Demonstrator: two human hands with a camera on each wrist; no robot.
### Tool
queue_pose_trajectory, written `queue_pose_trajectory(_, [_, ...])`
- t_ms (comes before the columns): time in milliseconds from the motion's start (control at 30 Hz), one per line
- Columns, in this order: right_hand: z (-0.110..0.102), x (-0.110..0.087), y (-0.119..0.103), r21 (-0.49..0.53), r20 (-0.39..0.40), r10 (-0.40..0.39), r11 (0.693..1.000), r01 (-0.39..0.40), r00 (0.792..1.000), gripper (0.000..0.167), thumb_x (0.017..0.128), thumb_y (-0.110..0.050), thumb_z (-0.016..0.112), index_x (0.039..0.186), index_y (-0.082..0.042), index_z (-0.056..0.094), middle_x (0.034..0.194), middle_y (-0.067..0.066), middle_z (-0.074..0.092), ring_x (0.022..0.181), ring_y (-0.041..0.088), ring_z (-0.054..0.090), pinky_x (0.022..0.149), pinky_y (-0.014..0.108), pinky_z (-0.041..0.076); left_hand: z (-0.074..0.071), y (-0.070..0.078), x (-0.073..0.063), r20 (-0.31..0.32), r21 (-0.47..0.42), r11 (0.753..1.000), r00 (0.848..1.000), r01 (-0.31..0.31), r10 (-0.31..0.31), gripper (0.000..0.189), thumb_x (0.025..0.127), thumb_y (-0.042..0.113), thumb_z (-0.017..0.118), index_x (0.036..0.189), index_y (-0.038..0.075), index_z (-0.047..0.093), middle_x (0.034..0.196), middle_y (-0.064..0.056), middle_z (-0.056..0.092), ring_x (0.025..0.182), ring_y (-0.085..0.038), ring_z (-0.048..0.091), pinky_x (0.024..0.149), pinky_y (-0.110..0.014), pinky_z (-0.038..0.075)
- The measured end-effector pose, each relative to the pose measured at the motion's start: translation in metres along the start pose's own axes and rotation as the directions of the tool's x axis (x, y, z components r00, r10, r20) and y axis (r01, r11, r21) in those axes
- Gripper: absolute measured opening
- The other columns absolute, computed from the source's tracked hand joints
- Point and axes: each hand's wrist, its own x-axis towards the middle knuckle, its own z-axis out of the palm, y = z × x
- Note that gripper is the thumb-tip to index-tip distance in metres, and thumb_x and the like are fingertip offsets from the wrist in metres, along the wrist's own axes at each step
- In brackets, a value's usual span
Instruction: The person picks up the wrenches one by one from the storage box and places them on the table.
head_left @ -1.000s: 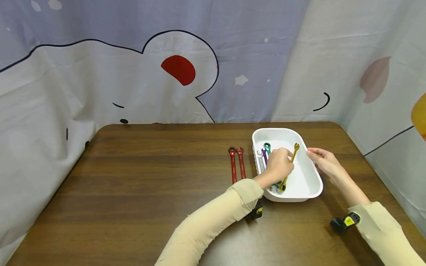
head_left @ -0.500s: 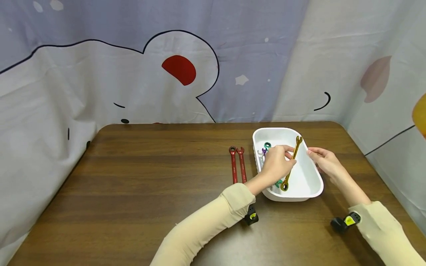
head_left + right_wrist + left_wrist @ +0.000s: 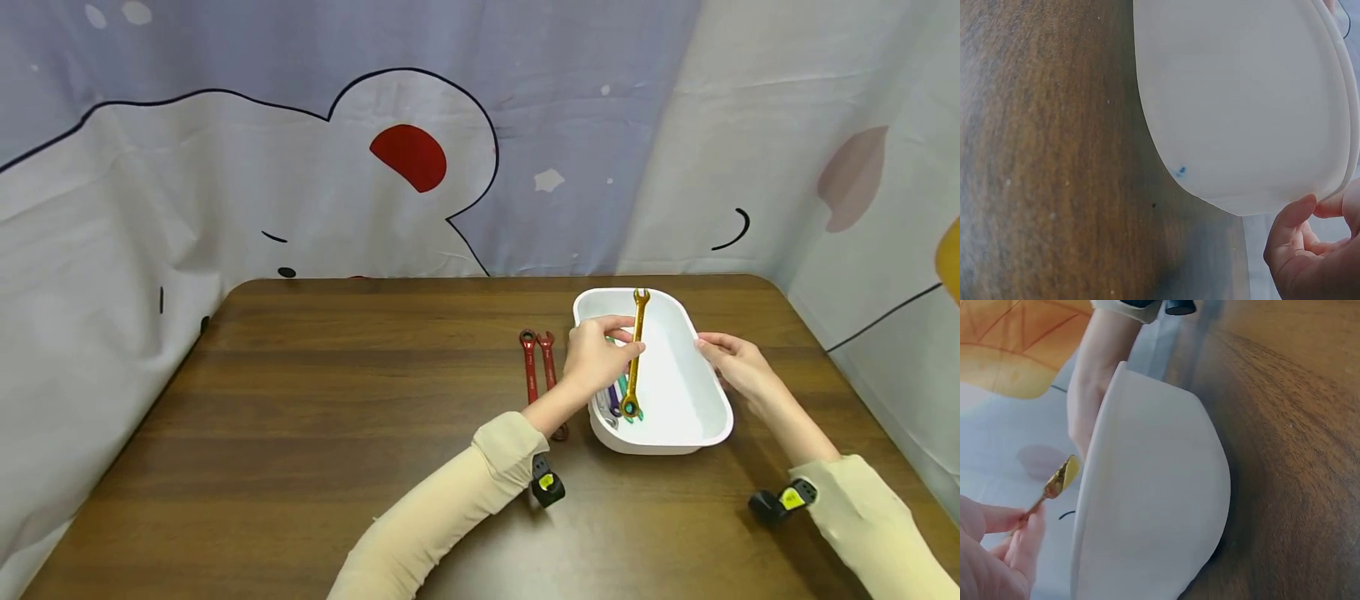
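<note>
My left hand pinches a gold combination wrench by its middle, thumb against fingers, above the left part of a white plastic tray. The wrench stands nearly lengthwise, open end away from me and ring end nearer. In the left wrist view, the wrench end shows above the tray rim. My right hand grips the tray's right rim between thumb and fingers, also seen with the right hand in the right wrist view. Inside the tray lie purple, green and silver wrenches, partly hidden by my left hand.
Two red wrenches, one with a ring end up and one with an open end up, lie side by side left of the tray. My left wrist partly covers them. The wooden table extends left; a patterned curtain hangs behind.
My left hand has raised the gold wrench from inside the tray and carried it leftward, turning it more upright in view. The right hand stays on the tray rim.
</note>
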Motion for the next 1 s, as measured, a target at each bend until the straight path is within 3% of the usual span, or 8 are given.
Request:
queue_pose_trajectory(167, [-0.002,0.0,0.001,0.0,-0.001,-0.001,1.0,0.001,1.0,0.067,0.1,-0.042,0.044,0.144,0.006,0.031,0.085,-0.025,0.054,0.078,-0.005,0.054,0.068,0.023,0.054,-0.007,-0.001,0.001,-0.011,-0.184,0.982,0.999,0.031,-0.034,0.032,0.082,0.004,0.074,0.113,0.006,0.071,0.088,-0.011,0.073,0.06,-0.015,0.068,0.05,-0.02,0.057])
queue_pose_trajectory(367, [-0.002,-0.001,0.004,0.001,-0.01,0.003,1.0,-0.003,1.0,0.066,0.1,-0.041,0.042,0.143,0.008,0.031,0.085,-0.027,0.052,0.079,-0.006,0.054,0.068,0.022,0.054,-0.015,-0.005,-0.002,0.0,-0.335,0.938,0.996,0.087,-0.092,0.033,0.081,0.0,0.073,0.114,0.003,0.069,0.086,-0.009,0.069,0.059,-0.005,0.061,0.055,-0.023,0.06])
queue_pose_trajectory(733, [0.003,0.001,0.001,0.022,-0.009,-0.009,1.0,0.009,1.0,0.066,0.1,-0.041,0.044,0.144,0.007,0.031,0.087,-0.025,0.054,0.079,-0.006,0.055,0.068,0.022,0.054,-0.045,-0.023,-0.005,-0.017,-0.47,0.866,0.979,0.17,-0.202,0.035,0.079,-0.002,0.074,0.114,0.001,0.069,0.083,-0.006,0.068,0.062,-0.007,0.063,0.063,-0.034,0.062])
queue_pose_trajectory(1000, [0.003,0.001,-0.001,0.04,0.002,-0.002,0.999,0.002,1.0,0.067,0.1,-0.042,0.044,0.144,0.007,0.03,0.086,-0.024,0.054,0.079,-0.006,0.055,0.068,0.022,0.055,-0.073,-0.041,-0.008,-0.032,-0.499,0.839,0.963,0.216,-0.267,0.038,0.081,-0.002,0.071,0.119,0.0,0.065,0.08,-0.002,0.069,0.062,-0.005,0.064,0.054,-0.023,0.059])
